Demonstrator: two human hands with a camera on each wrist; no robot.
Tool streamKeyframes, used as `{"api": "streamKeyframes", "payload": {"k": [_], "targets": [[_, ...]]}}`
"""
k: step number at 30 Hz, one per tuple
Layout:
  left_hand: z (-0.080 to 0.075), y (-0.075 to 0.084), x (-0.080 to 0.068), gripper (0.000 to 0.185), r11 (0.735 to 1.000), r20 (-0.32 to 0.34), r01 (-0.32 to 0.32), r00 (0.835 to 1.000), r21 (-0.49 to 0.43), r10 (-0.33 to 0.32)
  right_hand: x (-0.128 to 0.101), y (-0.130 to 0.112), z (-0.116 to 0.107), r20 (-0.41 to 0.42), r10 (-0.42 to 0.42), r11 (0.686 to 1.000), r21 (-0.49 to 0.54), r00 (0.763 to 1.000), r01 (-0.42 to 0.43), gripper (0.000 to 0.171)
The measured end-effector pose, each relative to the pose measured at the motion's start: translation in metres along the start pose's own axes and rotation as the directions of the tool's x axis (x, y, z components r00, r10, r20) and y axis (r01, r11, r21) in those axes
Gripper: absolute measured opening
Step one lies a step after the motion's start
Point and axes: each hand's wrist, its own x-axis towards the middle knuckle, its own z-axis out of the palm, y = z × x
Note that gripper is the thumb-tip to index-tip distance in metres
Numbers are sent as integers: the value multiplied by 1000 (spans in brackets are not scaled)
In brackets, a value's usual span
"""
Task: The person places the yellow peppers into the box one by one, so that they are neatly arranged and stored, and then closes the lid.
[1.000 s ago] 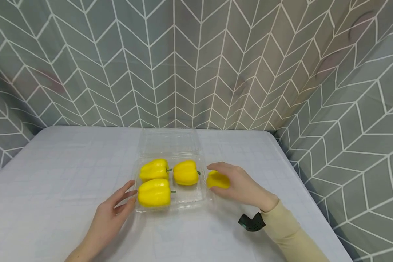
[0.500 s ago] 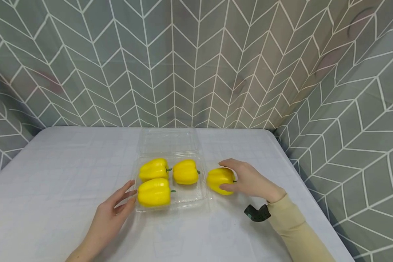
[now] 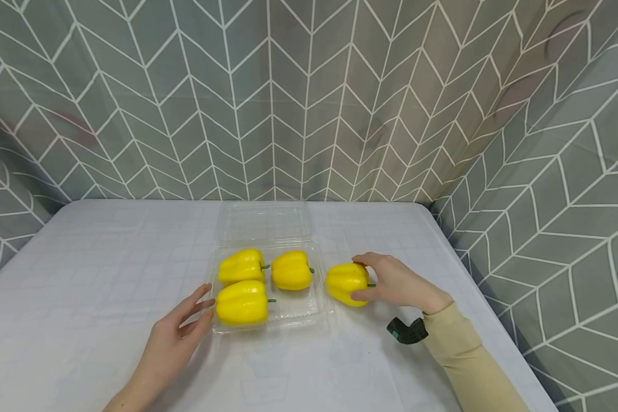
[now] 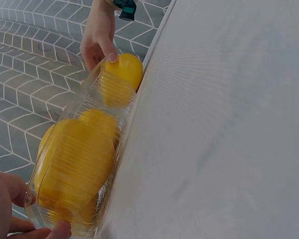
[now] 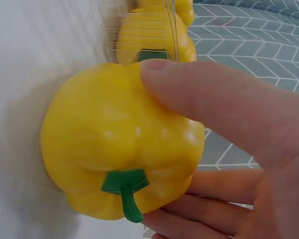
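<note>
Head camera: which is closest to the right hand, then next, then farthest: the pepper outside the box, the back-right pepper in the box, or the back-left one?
1. Loose pepper, outside the clear box, held by the right hand.
2. Back-right pepper, inside the box.
3. Back-left pepper, inside, farthest.

I see a white table [image 3: 82, 269] with a faint grid pattern, backed by a grey curtain [image 3: 309, 97] printed with white chevron lines. A black wrist-camera mount [image 3: 407, 331] sits by a beige sleeve [image 3: 468, 366].
</note>
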Motion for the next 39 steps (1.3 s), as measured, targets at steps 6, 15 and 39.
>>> {"api": "streamKeyframes", "payload": {"k": [6,15,39], "targets": [[-1,0,0,51,1000,3,7,1000,-6,-7,0,0,-2,17,25,1000,4,1000,-25,75],[-1,1,1,51,1000,5,5,1000,-10,-5,0,2,-4,29,30,999,22,999,-30,67],[-3,1,2,51,1000,9,9,1000,2,-9,-2,2,-7,-3,-13,1000,4,1000,13,65]]}}
